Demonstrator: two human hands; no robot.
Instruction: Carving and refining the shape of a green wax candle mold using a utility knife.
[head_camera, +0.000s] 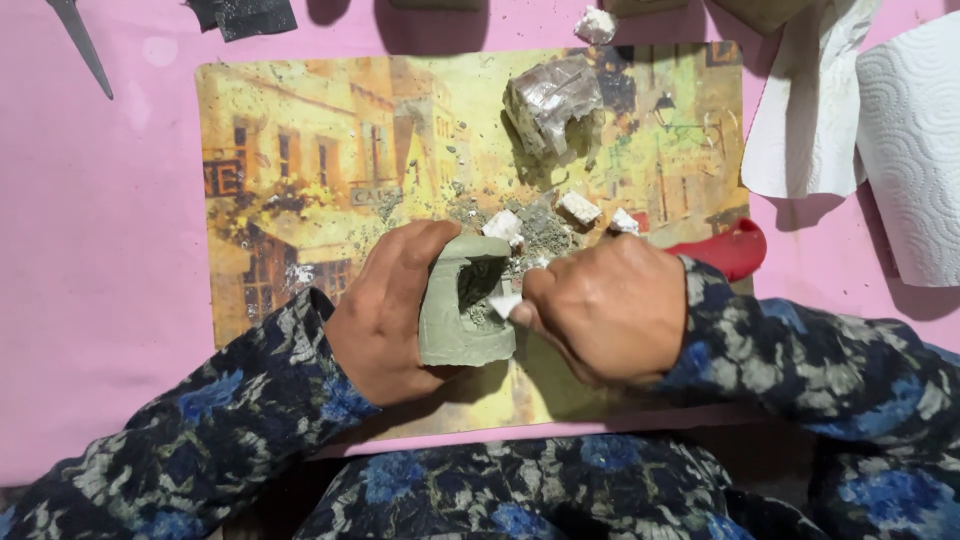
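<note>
Near the middle of the frame, a grey-green clay block (465, 305) is being held by the left hand (385, 310), with the fingers wrapped tight around its left side. A small white piece (505, 305) is being pinched by the closed right hand (610, 310) at the block's hollow. The hollow is already being dug partly out, it seems, since grey crumbs (535, 235) and 3 white bits (580, 208) are lying on the picture mat (300, 150) just above. More scooping looks left, as clay is showing inside. A wrapped lump (550, 100) is sitting higher up, untouched.
</note>
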